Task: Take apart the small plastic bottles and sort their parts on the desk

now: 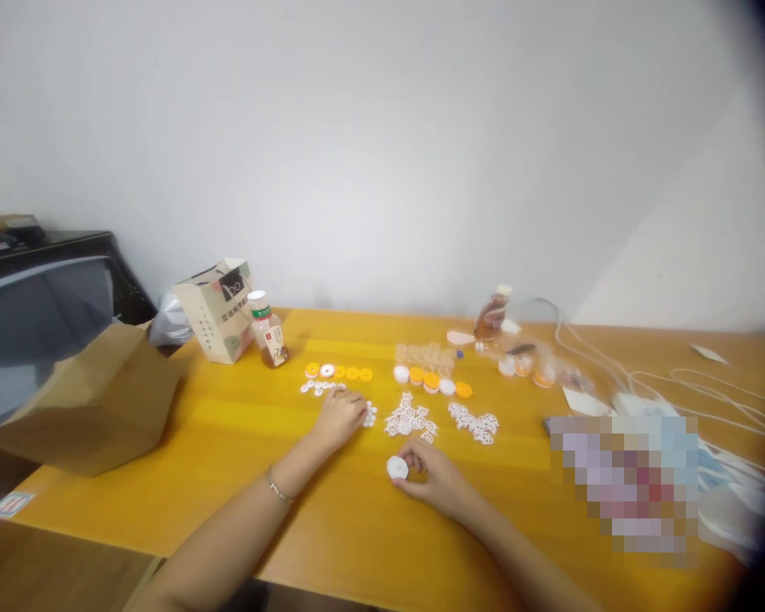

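My right hand (434, 478) pinches a white round disc (397, 467) between thumb and fingers, just above the table's near half. My left hand (341, 418) is lowered among small white round pieces (370, 415), its fingers curled together; what the fingertips hold, if anything, is hidden. Beyond that hand, more small white rings (319, 388) lie in a cluster. Behind them runs a row of yellow and white round spools (352, 373). Past my right hand lie a pile of white openwork pieces (408, 418) and a second such pile (475, 422).
Another row of yellow and white spools (431, 382) lies before clear small containers (426, 355). At the back left stand a paper bag (213, 319) and a labelled bottle (268, 331); a brown bottle (490, 316) stands back right. Cables (694, 382) cross the right. Brown paper (102, 399) covers the left edge.
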Motion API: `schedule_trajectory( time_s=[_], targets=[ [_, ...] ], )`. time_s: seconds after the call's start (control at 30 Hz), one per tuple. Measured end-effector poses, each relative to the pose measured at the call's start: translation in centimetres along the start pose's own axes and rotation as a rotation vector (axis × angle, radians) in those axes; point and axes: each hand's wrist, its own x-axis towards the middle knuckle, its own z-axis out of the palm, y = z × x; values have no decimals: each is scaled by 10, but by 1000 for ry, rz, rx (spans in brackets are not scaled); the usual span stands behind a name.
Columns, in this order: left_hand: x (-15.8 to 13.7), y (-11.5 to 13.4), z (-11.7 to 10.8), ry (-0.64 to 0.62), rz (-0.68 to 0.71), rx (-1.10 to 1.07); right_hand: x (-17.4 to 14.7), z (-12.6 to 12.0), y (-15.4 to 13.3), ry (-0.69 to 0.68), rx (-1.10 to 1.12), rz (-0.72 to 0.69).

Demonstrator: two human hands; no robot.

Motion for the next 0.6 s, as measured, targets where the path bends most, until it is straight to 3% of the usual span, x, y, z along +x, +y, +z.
schedule_trajectory(
  time_s=[0.23,0.33,0.47,0.6],
  targets=[
    [-5,10,-6,37,62,-57,1,0,1,-13,-4,1],
    [-10,25,-14,25,191,-167,1,2,2,1,-1,-14],
    [-18,43,-21,-98,428,-250,2,4,5,35,-5,-43],
    [-22,49,-16,-138,470,-229,3,5,8,39,-18,-49]
  ],
)
